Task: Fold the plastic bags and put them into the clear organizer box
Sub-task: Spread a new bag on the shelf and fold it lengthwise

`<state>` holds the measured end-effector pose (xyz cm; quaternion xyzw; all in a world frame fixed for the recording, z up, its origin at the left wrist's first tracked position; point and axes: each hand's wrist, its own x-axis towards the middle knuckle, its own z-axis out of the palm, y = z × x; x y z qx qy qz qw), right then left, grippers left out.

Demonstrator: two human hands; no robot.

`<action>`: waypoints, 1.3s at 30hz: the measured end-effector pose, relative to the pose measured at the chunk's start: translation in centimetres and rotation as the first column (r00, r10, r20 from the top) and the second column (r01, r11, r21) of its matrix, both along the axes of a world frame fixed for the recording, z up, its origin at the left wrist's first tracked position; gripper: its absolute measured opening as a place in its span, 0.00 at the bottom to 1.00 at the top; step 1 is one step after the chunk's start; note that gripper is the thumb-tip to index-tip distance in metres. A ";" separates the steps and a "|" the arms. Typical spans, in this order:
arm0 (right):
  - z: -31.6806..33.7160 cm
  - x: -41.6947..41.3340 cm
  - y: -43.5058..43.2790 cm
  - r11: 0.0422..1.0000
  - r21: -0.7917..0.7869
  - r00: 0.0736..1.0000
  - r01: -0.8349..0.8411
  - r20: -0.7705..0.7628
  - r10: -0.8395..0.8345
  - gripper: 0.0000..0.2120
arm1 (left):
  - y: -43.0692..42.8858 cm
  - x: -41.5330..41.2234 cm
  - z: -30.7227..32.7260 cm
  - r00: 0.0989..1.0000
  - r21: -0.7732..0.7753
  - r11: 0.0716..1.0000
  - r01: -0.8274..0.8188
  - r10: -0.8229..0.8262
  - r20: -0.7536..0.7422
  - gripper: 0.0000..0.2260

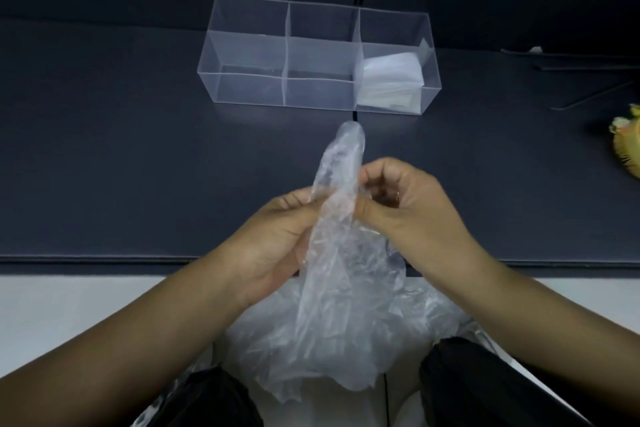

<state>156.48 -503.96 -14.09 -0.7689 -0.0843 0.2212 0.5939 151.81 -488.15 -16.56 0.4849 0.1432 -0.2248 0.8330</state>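
A clear, crumpled plastic bag [341,274] hangs between my two hands above the table's near edge, its upper end sticking up towards the box. My left hand [277,239] grips the bag from the left. My right hand [401,204] pinches its right side with thumb and curled fingers. The clear organizer box [249,90] stands further back on the dark table; it has three compartments. Folded plastic bags [391,80] lie in the right compartment; the left and middle ones hold nothing. More loose plastic bags [426,312] lie in my lap.
The dark table [104,166] ends at an edge just under my hands. A yellow object [628,146] sits at the far right, with thin dark rods [588,94] behind it. My dark-clothed legs [485,388] show at the bottom.
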 end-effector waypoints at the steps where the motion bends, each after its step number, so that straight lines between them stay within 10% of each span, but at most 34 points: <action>1: -0.1 0.1 -0.1 1.000 -0.004 1.000 0.027 -0.003 -0.027 0.03 | 0.1 0.0 -0.2 0.999 0.010 0.999 -0.042 0.042 -0.011 0.07; 7: 0.2 1.7 -2.3 0.980 -0.026 0.979 0.200 -0.046 -0.201 0.04 | 2.9 -0.1 -0.8 0.949 0.073 0.948 -0.309 0.312 -0.046 0.07; 12: 0.4 -0.7 -0.6 0.998 -0.057 0.993 -0.031 -0.115 0.024 0.19 | 2.0 -0.6 -0.5 0.970 -0.004 0.972 -0.236 0.235 -0.063 0.08; 19: -0.4 -1.1 0.0 0.995 -0.080 0.995 0.058 -0.073 -0.064 0.05 | 1.0 -0.8 -0.3 0.975 -0.020 0.976 -0.218 0.217 -0.050 0.11; 27: -0.5 3.3 -3.3 0.941 0.080 0.935 0.329 -0.167 -0.313 0.10 | 4.8 -1.0 -1.9 0.898 0.353 0.838 -0.417 0.439 0.018 0.05; 32: -0.2 4.5 -3.5 0.914 -0.048 0.905 0.404 -0.125 -0.406 0.09 | 7.3 -1.9 -1.1 0.990 0.646 0.758 -0.089 0.136 -0.023 0.15; 39: 1.0 3.8 0.6 1.000 -0.025 0.998 -0.015 -0.069 0.013 0.09 | 5.6 2.4 3.4 0.926 0.786 0.613 -0.075 -0.249 0.283 0.24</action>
